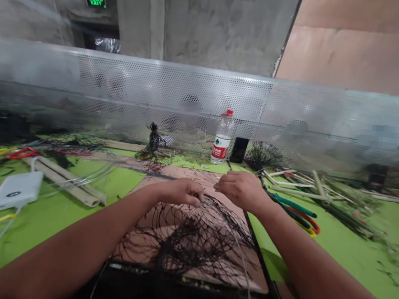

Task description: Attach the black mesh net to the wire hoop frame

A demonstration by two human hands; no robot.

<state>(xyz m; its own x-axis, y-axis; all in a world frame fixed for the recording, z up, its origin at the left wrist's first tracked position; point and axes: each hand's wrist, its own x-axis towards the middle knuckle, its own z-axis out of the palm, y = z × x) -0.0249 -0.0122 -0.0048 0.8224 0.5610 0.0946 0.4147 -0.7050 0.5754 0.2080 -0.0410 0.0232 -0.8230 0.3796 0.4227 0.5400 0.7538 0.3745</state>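
Note:
A tangle of black netting [192, 244], thin dark strands knotted into loops, spreads over the brown board [260, 279] in front of me. At its far edge, my left hand [183, 192] has thumb and fingers closed in a pinch; whatever sits between them is too small to make out. Just to the right and slightly higher, my right hand [238, 188] is bent palm down with its fingers together. Its fingertips point toward the left hand across a small gap, and what they hold, if anything, is hidden. A pale thin strand [243, 257] runs down over the netting's right side.
At left are a white power bank [16, 190] with a cable, bamboo pieces [69, 185] and red-handled scissors [22, 152]. A water bottle [222, 137] and dark phone [239, 150] stand before a perforated screen [199, 87]. Pliers [297, 209] and sticks [319, 186] lie right.

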